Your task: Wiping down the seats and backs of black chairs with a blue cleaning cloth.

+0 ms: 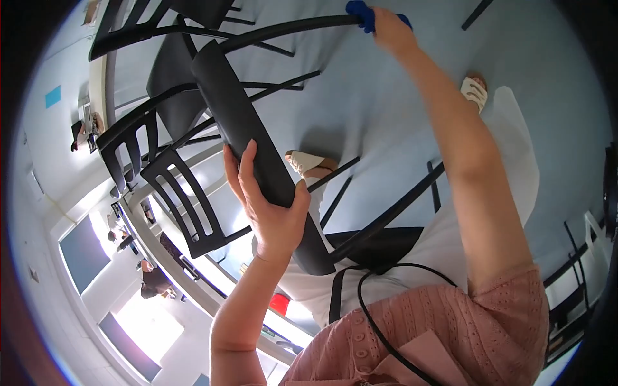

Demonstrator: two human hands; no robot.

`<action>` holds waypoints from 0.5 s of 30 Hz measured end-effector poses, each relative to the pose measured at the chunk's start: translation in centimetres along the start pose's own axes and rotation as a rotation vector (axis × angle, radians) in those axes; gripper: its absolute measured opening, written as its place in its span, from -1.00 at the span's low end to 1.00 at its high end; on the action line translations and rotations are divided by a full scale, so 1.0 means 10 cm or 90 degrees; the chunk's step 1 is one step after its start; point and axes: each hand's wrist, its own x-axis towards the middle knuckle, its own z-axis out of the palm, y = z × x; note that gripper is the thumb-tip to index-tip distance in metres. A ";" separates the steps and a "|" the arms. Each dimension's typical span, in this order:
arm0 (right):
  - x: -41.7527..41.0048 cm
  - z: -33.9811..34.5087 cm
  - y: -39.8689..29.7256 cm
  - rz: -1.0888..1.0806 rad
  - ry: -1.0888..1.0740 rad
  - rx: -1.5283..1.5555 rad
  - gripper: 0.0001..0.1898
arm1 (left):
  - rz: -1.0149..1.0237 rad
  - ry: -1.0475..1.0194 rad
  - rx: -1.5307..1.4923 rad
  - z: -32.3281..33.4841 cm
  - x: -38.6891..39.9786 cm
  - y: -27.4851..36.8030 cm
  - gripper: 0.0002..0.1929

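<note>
A black chair is held up in front of me, tilted, with its broad curved panel (pixel 256 140), seemingly the backrest, facing up. My left hand (pixel 275 217) grips this panel near its lower end, thumb on one edge and fingers over the other. From the panel's far end a curved black bar (pixel 289 30) runs out to my right hand (pixel 393 31). In my right hand is a bunched blue cloth (pixel 362 15), pressed around the end of that bar. A second bar (pixel 386 212) curves from the panel's near end and passes behind my right forearm.
More black chairs with slatted backs (pixel 183 202) stand close at left, their thin legs (pixel 285 87) reaching over the blue-grey floor (pixel 376 106). Behind them runs a long pale table edge (pixel 169 275), with people (pixel 154 280) beyond. A black cable (pixel 369 309) hangs across my front.
</note>
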 end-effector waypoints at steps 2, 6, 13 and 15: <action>0.03 0.06 -0.20 -0.077 -0.011 0.055 -0.57 | -0.001 -0.004 -0.003 0.02 0.01 -0.01 -0.17; 0.17 -0.37 -1.51 -0.209 0.059 0.207 -0.54 | -0.010 0.001 -0.010 -0.04 0.01 -0.01 -0.17; 0.21 -0.48 -2.24 -0.288 0.212 0.247 -0.53 | 0.006 0.011 0.050 -0.09 -0.02 -0.12 -0.17; 0.17 -0.42 -2.01 -0.261 0.205 0.257 -0.54 | -0.003 0.000 0.032 -0.10 -0.03 -0.12 -0.17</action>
